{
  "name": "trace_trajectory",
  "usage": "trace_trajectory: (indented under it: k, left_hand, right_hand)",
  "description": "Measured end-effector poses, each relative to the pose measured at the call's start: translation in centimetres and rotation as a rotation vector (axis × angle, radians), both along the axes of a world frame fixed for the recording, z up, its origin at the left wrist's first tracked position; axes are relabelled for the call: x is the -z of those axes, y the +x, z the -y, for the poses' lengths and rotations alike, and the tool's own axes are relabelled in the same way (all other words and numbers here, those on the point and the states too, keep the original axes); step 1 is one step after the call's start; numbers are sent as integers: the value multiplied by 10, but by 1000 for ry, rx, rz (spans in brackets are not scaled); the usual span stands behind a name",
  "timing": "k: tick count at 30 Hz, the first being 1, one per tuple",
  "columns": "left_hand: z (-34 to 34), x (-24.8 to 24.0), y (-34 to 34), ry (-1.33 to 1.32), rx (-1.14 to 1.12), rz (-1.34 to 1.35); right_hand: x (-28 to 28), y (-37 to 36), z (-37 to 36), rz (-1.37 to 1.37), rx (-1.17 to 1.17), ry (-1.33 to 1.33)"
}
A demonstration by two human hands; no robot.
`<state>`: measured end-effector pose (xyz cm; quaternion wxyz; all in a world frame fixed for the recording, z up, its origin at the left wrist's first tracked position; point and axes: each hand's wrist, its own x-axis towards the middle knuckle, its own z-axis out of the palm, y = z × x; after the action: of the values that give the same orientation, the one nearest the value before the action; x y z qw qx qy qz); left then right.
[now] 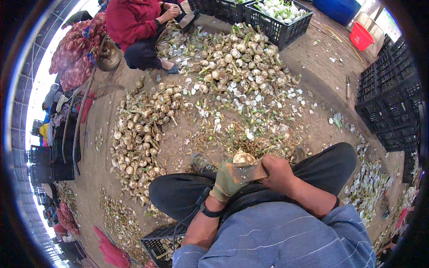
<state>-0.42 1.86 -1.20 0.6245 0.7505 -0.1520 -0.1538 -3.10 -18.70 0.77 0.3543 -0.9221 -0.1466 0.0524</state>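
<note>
My left hand (226, 181), in a worn green glove, grips a pale round bulb (244, 157) above my knees. My right hand (278, 172) is bare and closed on the handle of a broad rusty blade (245, 171), which lies across the bulb's underside against the glove. I sit with dark trousers, knees apart, on bare earth. A heap of unpeeled bulbs (142, 129) with roots and stalks lies to my front left, and another larger heap (241, 60) lies further ahead.
A person in a red top (134, 20) squats at the far side. Black plastic crates (279, 18) hold trimmed white bulbs; empty crates (389, 98) stack at right. Peelings (250, 129) litter the ground. A red bucket (361, 36) stands far right.
</note>
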Motion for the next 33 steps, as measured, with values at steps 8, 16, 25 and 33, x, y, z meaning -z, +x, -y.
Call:
trace_trajectory:
  k: [8, 16, 25, 33]
  left_hand:
    - [2, -14, 6, 253, -54, 336]
    - [0, -66, 10, 28, 29, 401]
    - [16, 0, 32, -508, -372, -869]
    - [31, -103, 205, -1104, -310, -621]
  right_hand:
    - [14, 2, -7, 56, 43, 99]
    - [56, 18, 19, -323, 269, -194]
    - [59, 14, 36, -457, 391, -64]
    - [105, 14, 41, -350, 371, 15]
